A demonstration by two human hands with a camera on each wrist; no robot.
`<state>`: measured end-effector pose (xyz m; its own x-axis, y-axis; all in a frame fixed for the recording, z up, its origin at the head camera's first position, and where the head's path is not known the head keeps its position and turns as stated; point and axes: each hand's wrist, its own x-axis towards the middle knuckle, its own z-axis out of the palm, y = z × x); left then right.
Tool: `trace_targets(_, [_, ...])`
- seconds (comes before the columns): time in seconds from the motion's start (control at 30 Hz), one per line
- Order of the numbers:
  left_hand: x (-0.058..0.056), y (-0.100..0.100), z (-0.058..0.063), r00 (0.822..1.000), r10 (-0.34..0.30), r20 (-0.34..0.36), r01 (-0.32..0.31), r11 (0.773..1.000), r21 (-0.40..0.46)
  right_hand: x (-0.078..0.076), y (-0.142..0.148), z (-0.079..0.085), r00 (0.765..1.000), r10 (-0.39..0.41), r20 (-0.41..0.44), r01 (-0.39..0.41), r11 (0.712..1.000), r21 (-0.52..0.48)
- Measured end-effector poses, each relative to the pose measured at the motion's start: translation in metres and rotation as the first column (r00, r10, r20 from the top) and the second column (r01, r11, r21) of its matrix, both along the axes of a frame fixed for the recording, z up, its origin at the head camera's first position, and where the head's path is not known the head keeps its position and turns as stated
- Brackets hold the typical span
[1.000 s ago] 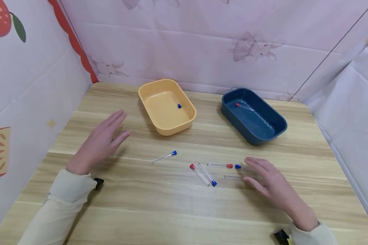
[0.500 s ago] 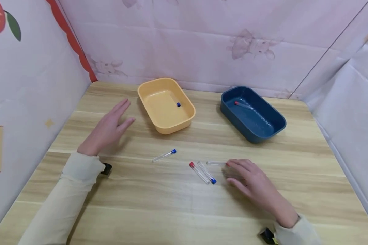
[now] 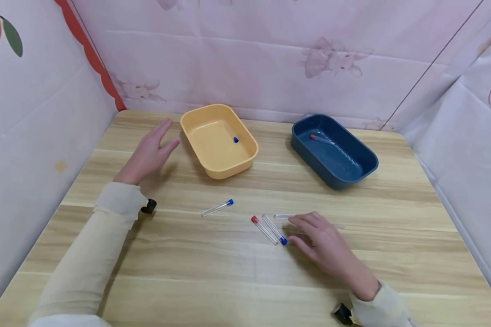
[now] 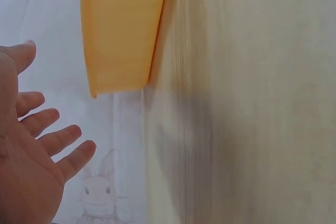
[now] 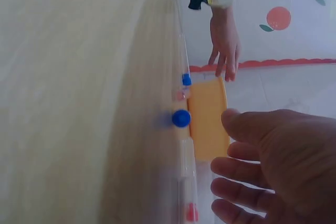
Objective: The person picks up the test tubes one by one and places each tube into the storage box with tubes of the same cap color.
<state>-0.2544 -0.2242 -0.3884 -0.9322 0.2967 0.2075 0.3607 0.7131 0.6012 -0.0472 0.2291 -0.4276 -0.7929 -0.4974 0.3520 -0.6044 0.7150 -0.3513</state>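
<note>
My left hand (image 3: 147, 152) is held open just left of the yellow bin (image 3: 231, 170), apart from it; in the left wrist view its fingers are spread with nothing in them. My right hand (image 3: 325, 243) hovers low over the tubes, fingers relaxed, thumb beside the blue cap of a clear test tube (image 3: 273, 228). Parallel to that lies a red-capped test tube (image 3: 264, 230). Another tube (image 3: 282, 216) lies partly under my right fingers, its cap hidden in the head view. Further left rests a blue-capped tube (image 3: 217, 208). The right wrist view shows a blue cap (image 5: 181, 118) near my thumb.
Behind the tubes stands a navy blue bin (image 3: 335, 179) with a red-capped tube (image 3: 319, 138) inside. A blue cap (image 3: 235, 140) shows in the yellow bin. Printed cloth walls (image 3: 229, 63) border the wooden table (image 3: 188, 268) at the back and sides.
My right hand has moved left across the tubes, covering some and coming beside the blue cap. My left hand has moved forward, up alongside the yellow bin. The head view has shifted slightly.
</note>
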Motion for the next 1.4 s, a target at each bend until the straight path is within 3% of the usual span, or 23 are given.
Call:
trace_targets(0.5, [-0.029,0.005,-0.015,0.997,0.029,0.071,-0.035,0.996,0.083,0.005,-0.013,-0.005,0.999,-0.017,0.046,0.015,0.999,0.041])
trace_targets(0.83, [-0.049,0.012,-0.014,0.99,0.027,0.141,-0.044,0.992,0.117,0.004,-0.018,-0.004,0.993,-0.048,0.109,0.041,0.997,0.07])
trace_targets(1.1, [-0.056,0.018,-0.016,0.989,-0.049,0.139,0.023,0.982,0.187,0.004,-0.02,-0.003,0.99,-0.055,0.13,0.043,0.995,0.093])
trace_targets(1.4, [-0.061,0.021,-0.018,0.988,-0.045,0.149,0.02,0.986,0.163,0.001,-0.021,-0.001,0.991,-0.06,0.122,0.047,0.993,0.112])
